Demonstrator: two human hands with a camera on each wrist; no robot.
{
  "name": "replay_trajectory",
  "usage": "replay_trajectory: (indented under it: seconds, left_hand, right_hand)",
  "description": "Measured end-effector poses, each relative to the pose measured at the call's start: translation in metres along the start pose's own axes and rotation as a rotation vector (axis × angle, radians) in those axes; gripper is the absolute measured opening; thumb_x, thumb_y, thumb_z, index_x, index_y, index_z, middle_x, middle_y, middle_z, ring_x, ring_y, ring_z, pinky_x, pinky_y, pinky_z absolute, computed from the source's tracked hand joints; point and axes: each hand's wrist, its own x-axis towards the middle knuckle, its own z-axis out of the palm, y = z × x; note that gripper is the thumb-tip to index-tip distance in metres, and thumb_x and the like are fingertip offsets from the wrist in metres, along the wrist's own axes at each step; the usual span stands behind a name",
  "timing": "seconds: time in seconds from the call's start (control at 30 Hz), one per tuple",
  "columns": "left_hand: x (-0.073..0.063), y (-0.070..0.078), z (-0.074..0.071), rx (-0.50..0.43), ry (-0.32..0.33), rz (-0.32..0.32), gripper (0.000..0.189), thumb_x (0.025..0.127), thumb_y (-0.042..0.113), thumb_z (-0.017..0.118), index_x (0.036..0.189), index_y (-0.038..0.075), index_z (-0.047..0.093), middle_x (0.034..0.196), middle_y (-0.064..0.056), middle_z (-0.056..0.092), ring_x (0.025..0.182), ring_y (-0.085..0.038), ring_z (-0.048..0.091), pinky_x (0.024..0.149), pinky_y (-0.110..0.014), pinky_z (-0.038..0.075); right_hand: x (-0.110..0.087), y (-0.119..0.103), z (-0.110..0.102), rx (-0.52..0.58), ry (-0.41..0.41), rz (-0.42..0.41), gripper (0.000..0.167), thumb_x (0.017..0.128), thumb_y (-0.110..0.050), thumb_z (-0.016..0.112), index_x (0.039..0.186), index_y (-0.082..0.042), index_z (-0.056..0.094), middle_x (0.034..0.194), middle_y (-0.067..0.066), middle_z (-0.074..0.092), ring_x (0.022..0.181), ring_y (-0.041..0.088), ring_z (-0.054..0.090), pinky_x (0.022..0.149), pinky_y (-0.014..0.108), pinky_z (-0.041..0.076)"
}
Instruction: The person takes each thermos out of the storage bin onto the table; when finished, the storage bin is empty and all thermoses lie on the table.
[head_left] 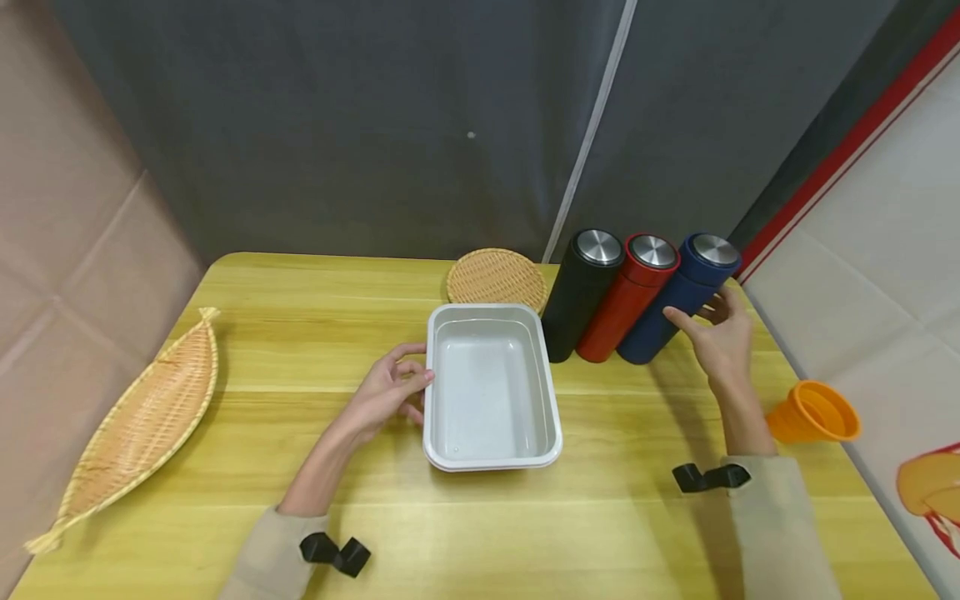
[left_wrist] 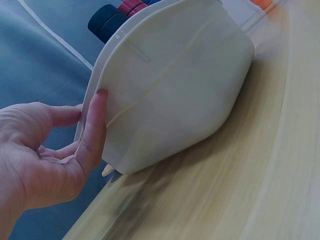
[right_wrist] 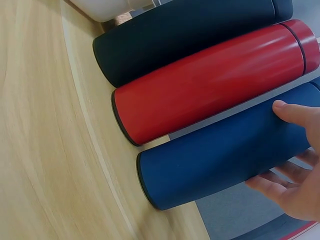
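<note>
My left hand (head_left: 386, 392) pinches the left rim of a white rectangular plastic tub (head_left: 491, 392), thumb on the upper edge and fingers beneath it, as the left wrist view shows. The tub sits on the table in the middle. At the right, my right hand (head_left: 723, 337) grips a blue thermos bottle (right_wrist: 215, 152) with a steel-topped lid, thumb on the near side and fingers around the far side. A red thermos bottle (right_wrist: 215, 80) stands left of the blue one, and a black thermos bottle (head_left: 577, 296) beyond that, close to the tub's right rim.
A round woven mat (head_left: 495, 277) lies behind the tub, partly covered by it. The boat-shaped woven basket (head_left: 142, 425) is at the table's left edge. An orange cup (head_left: 813, 414) stands near the right edge beside my right forearm. Dark curtain (head_left: 337, 133) hangs behind the table.
</note>
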Motion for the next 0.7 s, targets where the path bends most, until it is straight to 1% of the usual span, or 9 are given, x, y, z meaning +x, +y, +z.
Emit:
replay_trajectory:
  seconds: [0.13, 0.2, 0.37, 0.5, 0.7]
  left_hand:
    - [-0.001, 0.0, 0.0, 0.005, 0.001, 0.001, 0.053, 0.096, 0.003, 0.057, 0.143, 0.002, 0.033, 0.104, -0.021, 0.057, 0.07, -0.024, 0.061, 0.057, -0.046, 0.061]
    - [-0.001, -0.001, 0.0, 0.006, 0.003, 0.003, 0.053, 0.096, 0.003, 0.057, 0.143, 0.002, 0.033, 0.104, -0.02, 0.057, 0.069, -0.024, 0.061, 0.057, -0.047, 0.061]
    - [0.0, -0.003, -0.001, 0.003, 0.005, 0.006, 0.053, 0.096, 0.003, 0.057, 0.144, 0.002, 0.033, 0.106, -0.021, 0.056, 0.069, -0.023, 0.061, 0.056, -0.044, 0.061]
    - [0.002, -0.003, -0.002, 0.005, 0.006, 0.009, 0.054, 0.096, 0.003, 0.057, 0.144, 0.002, 0.032, 0.109, -0.024, 0.055, 0.071, -0.023, 0.061, 0.055, -0.041, 0.061]
    - [0.002, -0.006, -0.005, 0.008, 0.004, -0.01, 0.053, 0.098, 0.009, 0.056, 0.144, 0.002, 0.031, 0.114, -0.031, 0.054, 0.073, -0.024, 0.061, 0.057, -0.041, 0.062]
  right_hand:
    - [-0.001, 0.0, 0.0, -0.015, -0.007, 0.0, 0.065, 0.08, -0.021, 0.08, 0.137, -0.013, 0.049, 0.114, -0.003, 0.055, 0.099, 0.008, 0.053, 0.08, 0.016, 0.047]
    - [-0.002, 0.001, 0.0, -0.02, -0.012, -0.001, 0.065, 0.081, -0.022, 0.079, 0.138, -0.013, 0.049, 0.116, -0.001, 0.055, 0.1, 0.009, 0.053, 0.08, 0.017, 0.047]
    - [-0.001, 0.003, 0.001, -0.014, -0.021, -0.018, 0.066, 0.081, -0.02, 0.079, 0.139, -0.012, 0.048, 0.119, 0.002, 0.056, 0.1, 0.01, 0.054, 0.081, 0.017, 0.048]
    - [0.001, 0.006, 0.004, -0.007, -0.019, -0.037, 0.067, 0.082, -0.017, 0.078, 0.14, -0.011, 0.046, 0.12, 0.003, 0.056, 0.099, 0.009, 0.054, 0.083, 0.017, 0.049]
    - [-0.002, 0.013, 0.007, 0.013, -0.04, -0.016, 0.067, 0.084, -0.014, 0.075, 0.143, -0.009, 0.042, 0.128, 0.008, 0.055, 0.104, 0.009, 0.054, 0.093, 0.022, 0.049]
